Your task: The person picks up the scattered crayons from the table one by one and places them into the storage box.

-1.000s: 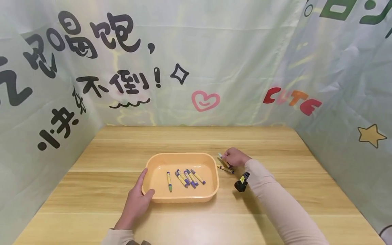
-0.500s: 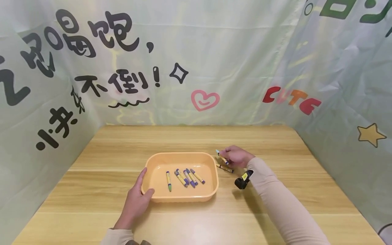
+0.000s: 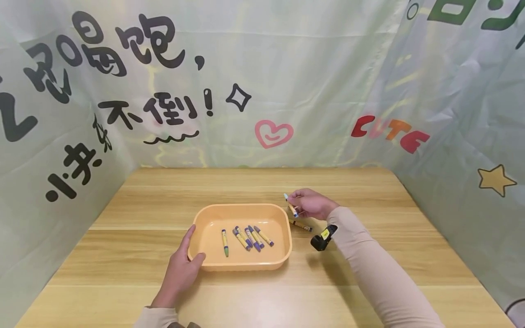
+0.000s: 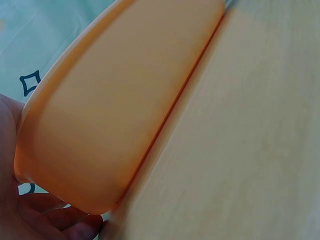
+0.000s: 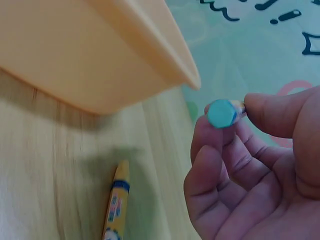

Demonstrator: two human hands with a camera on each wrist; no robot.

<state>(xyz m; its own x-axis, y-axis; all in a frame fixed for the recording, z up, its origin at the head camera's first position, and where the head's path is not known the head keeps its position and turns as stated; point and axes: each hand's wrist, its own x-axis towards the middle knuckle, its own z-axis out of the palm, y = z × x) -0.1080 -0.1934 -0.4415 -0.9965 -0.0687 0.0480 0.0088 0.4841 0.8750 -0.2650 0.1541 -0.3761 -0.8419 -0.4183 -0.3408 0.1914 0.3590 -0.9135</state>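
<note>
My left hand (image 3: 180, 271) grips the left end of a peach plastic tray (image 3: 246, 265), with the thumb at the front left corner of its rim. In the left wrist view, fingers (image 4: 55, 222) lie around the tray's outer wall (image 4: 110, 95). Over the table, just beyond the tray's back right corner, my right hand (image 3: 313, 203) pinches a crayon (image 3: 292, 210) between thumb and fingers. The right wrist view shows its light turquoise end (image 5: 221, 113). Below that hand, a yellow crayon (image 3: 302, 226) lies on the table beside the tray. Inside the tray are several crayons (image 3: 248, 238) in yellow wrappers.
The wooden table (image 3: 348, 282) carries the tray near its middle. Printed cloth (image 3: 320, 91) hangs around the back and both sides. A black wrist camera (image 3: 324, 238) sticks out beneath my right wrist, above the table.
My right hand has lifted the turquoise-ended crayon off the table and moved it slightly left, toward the tray's back right corner. The left hand and tray stay in place.
</note>
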